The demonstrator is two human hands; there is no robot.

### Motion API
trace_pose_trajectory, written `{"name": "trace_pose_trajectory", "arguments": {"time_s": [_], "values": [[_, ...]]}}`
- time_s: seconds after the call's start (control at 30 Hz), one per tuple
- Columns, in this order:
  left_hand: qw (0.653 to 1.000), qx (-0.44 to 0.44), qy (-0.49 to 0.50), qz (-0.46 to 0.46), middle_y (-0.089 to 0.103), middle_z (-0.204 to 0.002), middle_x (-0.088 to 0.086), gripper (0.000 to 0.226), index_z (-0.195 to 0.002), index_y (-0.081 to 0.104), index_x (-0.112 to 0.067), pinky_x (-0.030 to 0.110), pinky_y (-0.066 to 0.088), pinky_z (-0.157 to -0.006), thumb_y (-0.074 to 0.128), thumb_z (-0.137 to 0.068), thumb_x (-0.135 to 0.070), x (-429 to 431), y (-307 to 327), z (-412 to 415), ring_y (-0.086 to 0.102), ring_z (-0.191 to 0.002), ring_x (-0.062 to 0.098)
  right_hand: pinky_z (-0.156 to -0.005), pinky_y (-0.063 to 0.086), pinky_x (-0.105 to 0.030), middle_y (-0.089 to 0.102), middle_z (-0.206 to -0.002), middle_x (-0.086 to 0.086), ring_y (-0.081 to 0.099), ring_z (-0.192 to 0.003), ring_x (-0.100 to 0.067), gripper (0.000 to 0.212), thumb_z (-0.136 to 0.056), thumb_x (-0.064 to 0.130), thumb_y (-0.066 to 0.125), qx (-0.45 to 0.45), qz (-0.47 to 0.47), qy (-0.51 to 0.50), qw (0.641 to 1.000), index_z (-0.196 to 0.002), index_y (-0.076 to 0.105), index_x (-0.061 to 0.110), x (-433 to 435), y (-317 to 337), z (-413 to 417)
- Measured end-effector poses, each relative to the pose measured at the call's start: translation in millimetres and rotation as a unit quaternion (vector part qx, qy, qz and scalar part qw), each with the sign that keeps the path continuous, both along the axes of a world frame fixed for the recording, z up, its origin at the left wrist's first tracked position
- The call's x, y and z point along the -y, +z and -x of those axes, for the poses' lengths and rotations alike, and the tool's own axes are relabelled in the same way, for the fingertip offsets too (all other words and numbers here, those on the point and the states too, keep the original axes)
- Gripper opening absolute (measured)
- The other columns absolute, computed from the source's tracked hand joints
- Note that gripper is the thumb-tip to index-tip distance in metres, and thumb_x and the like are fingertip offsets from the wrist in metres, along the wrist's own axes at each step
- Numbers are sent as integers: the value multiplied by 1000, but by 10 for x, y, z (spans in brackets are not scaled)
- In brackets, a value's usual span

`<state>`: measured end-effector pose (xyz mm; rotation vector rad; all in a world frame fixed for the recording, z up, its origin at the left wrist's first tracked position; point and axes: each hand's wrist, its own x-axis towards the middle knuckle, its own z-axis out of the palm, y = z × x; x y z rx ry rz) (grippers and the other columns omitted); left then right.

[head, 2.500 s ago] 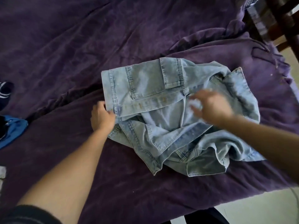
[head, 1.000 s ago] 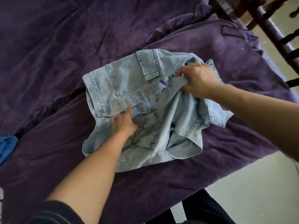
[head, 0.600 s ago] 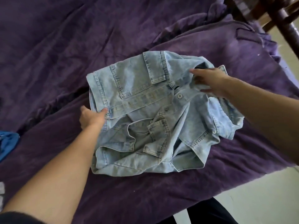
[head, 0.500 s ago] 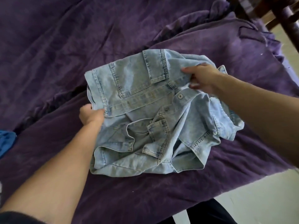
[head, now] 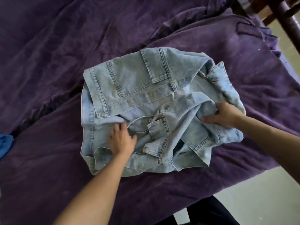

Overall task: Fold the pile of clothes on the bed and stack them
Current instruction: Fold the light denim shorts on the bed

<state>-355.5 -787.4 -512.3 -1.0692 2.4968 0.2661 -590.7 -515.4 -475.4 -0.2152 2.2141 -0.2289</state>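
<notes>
Far to the left of the jacket, at the edge of view, a bit of blue cloth (head: 4,143) lies on the bed (head: 48,54), whose purple cover is creased all over. The light denim jacket (head: 138,82) lies in the middle of the bed, near its front edge. It is partly folded and rumpled, with a flat stitched panel across its far side and a row of metal buttons running down its middle. The left hand (head: 121,140) rests palm down on the jacket's near left part, its fingers (head: 119,127) straight and spread apart, pressing the cloth flat and holding nothing. On the jacket's right side the right hand (head: 225,116) has its fingers (head: 217,111) curled into a loose fold of denim, the thumb stretched along the cloth, so it grips the jacket there. Beyond the jacket to the far right a dark wooden post (head: 290,18) rises beside the bed, and to the jacket's near right pale floor (head: 251,192) shows past the bed's edge
</notes>
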Motion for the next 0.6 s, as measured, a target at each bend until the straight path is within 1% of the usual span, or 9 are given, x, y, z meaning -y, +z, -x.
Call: {"name": "trace_pose_trajectory", "arguments": {"time_s": [0.1, 0.17, 0.23, 0.3, 0.33, 0.43, 0.47, 0.53, 0.6], "values": [[983, -69, 160, -64, 64, -98, 14, 15, -99, 69, -11, 40, 47, -73, 60, -86, -12, 175, -40, -21, 59, -90, 35, -58, 47, -34, 58, -57, 8, 57, -58, -14, 34, -66, 44, 83, -31, 116, -57, 991, -70, 63, 16, -193, 186, -71], [953, -142, 231, -138, 65, -78, 18, 15, -83, 69, -7, 36, 47, -61, 56, -83, -1, 418, 61, 68, 62, -75, 35, -54, 45, -33, 52, -54, 9, 49, -53, -11, 29, -67, 33, 85, -74, 185, -100, 975, -69, 62, 16, -260, 347, -3], [937, -151, 246, -195, 60, -67, 16, 14, -81, 68, -7, 28, 42, -52, 58, -79, 3, 758, 268, 171, 57, -63, 29, -58, 44, -34, 55, -61, 3, 50, -59, -17, 28, -67, 30, 86, -136, 168, -85, 973, -69, 60, 21, -278, 457, 169], [955, -111, 206, -181, 61, -70, 18, 12, -81, 67, -10, 27, 41, -55, 67, -75, 0, 1163, 493, 276, 59, -66, 30, -64, 43, -35, 61, -74, -3, 54, -71, -26, 32, -66, 37, 85, -189, 106, -43, 975, -68, 56, 25, -251, 478, 399], [969, -77, 177, -152, 64, -79, 21, 13, -81, 67, -12, 31, 44, -62, 73, -72, -5, 1356, 585, 326, 63, -77, 33, -68, 43, -36, 64, -86, -7, 57, -80, -29, 32, -65, 43, 84, -192, 69, -23, 979, -74, 58, 26, -221, 482, 498], [993, 55, 101, 18, 59, -119, 21, 44, -109, 64, -13, 44, 45, -90, 81, -70, -24, 1680, 762, 479, 54, -113, 37, -90, 41, -47, 58, -120, -13, 52, -112, -36, 64, -66, 56, 79, -160, -73, 47, 983, -115, 58, 22, -139, 445, 602], [992, 56, 74, 82, 52, -125, 21, 49, -116, 60, -14, 48, 41, -94, 79, -72, -25, 1671, 805, 528, 48, -117, 39, -94, 38, -50, 54, -124, -16, 48, -116, -37, 70, -67, 55, 78, -190, -83, 64, 976, -122, 54, 20, -121, 434, 579], [988, -48, -16, 145, 51, -117, 21, 40, -112, 60, -11, 51, 39, -90, 72, -74, -14, 1461, 818, 595, 46, -110, 41, -90, 39, -52, 55, -117, -19, 49, -111, -39, 56, -76, 44, 74, -311, -8, 95, 946, -120, 57, 15, -74, 446, 428], [969, -167, -154, 94, 57, -100, 19, 21, -97, 66, -7, 49, 42, -79, 66, -77, -13, 1041, 745, 523, 53, -94, 40, -77, 47, -51, 60, -100, -19, 55, -94, -41, 38, -80, 36, 64, -385, 150, 139, 900, -106, 65, 9, -53, 461, 130]]}}
